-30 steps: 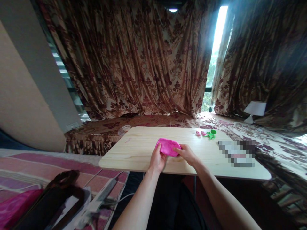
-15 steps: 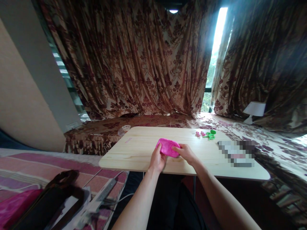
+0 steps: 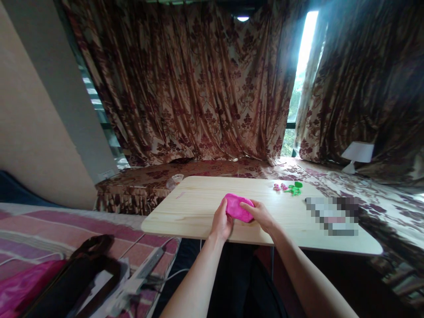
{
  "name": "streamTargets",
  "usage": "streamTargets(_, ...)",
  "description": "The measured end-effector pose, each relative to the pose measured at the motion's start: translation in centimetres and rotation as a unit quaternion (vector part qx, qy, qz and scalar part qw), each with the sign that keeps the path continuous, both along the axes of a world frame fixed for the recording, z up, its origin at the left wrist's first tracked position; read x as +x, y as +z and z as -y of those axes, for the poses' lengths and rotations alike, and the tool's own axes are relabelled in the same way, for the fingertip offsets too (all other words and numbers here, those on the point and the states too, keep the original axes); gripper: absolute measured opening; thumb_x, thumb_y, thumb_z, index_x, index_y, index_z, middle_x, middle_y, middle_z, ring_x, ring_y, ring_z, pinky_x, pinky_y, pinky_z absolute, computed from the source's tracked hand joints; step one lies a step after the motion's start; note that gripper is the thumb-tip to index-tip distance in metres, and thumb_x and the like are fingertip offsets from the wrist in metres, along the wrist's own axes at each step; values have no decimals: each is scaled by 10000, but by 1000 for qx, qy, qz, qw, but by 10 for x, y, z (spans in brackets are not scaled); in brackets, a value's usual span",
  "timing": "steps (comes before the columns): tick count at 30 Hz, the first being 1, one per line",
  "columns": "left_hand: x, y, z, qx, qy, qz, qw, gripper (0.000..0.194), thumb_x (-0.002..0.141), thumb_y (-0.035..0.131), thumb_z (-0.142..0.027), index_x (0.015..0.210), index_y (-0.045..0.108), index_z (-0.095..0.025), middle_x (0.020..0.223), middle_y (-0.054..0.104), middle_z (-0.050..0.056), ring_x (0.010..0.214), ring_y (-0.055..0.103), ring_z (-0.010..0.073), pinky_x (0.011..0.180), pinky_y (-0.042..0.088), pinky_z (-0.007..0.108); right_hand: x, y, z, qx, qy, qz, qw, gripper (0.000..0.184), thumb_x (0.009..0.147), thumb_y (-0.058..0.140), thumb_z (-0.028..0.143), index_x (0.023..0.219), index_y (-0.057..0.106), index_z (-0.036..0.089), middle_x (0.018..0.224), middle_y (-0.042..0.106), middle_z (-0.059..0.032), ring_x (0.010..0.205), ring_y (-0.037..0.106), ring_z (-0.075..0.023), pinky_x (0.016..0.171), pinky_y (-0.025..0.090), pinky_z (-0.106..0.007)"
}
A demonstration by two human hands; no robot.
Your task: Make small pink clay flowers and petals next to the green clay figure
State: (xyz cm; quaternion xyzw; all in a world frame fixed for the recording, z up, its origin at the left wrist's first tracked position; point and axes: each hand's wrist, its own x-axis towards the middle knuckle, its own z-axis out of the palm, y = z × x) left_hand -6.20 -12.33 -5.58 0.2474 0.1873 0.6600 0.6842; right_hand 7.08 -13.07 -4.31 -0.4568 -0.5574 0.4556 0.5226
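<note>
Between both hands, over the front part of the table, is a flattened piece of bright pink modelling clay [image 3: 236,211]. My left hand [image 3: 221,223] grips its left side, with the thumb up along the edge and the other fingers partly hidden below. My right hand [image 3: 262,215] holds the right side, its thumb pressed on the upper face and its other fingers mostly out of sight underneath. Farther back on the right lie small pink pieces [image 3: 280,187] beside bright green pieces [image 3: 294,190].
The pale wooden table [image 3: 185,216] has a blurred-out flat object [image 3: 334,216] on its right. A clear container [image 3: 175,181] stands beyond its left back corner. To my left a bed [image 3: 132,229] bears a power strip [image 3: 145,265] and a dark bag [image 3: 76,278]. A white lamp [image 3: 357,152] stands back right.
The view has shifted slightly, so everything appears a little farther right. The pink clay looks a bit more compact, and my right thumb sits farther in over it. Both hands keep their hold.
</note>
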Motion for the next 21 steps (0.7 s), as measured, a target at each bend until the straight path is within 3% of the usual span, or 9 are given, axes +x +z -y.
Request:
streamTargets(4, 2, 3, 5, 20, -25, -32, 999, 271, 660, 704, -218, 900, 637, -111, 835, 683, 73, 750, 628, 166, 727, 472, 276, -8, 3, -2, -1, -5, 1, 1000, 339, 630, 666, 419, 797, 642, 126, 608, 614, -10, 495, 522, -105, 458, 386, -208)
streamTargets(11, 2, -2, 0, 6, -12, -21, 1000, 280, 668, 694, -212, 935, 627, -160, 816, 679, 25, 731, 621, 131, 733, 460, 245, -18, -7, -8, -12, -33, 11, 999, 313, 639, 657, 408, 737, 631, 112, 538, 582, 6, 456, 491, -95, 418, 341, -198)
streamTargets(15, -1, 0, -1, 5, -58, -7, 998, 297, 727, 645, -285, 975, 615, -124, 918, 664, 88, 827, 618, 167, 780, 470, 279, -15, -4, -4, -24, 6, 12, 1000, 344, 690, 615, 440, 799, 637, 114, 614, 626, -18, 522, 548, -112, 463, 405, -202)
streamTargets(21, -3, 1, -1, 2, -84, 12, 996, 306, 777, 588, -316, 1026, 591, -137, 994, 644, 86, 898, 604, 172, 826, 471, 287, -1, 6, 10, -48, 69, 23, 996, 296, 626, 695, 390, 683, 626, 108, 557, 604, -10, 510, 559, -116, 487, 470, -227)
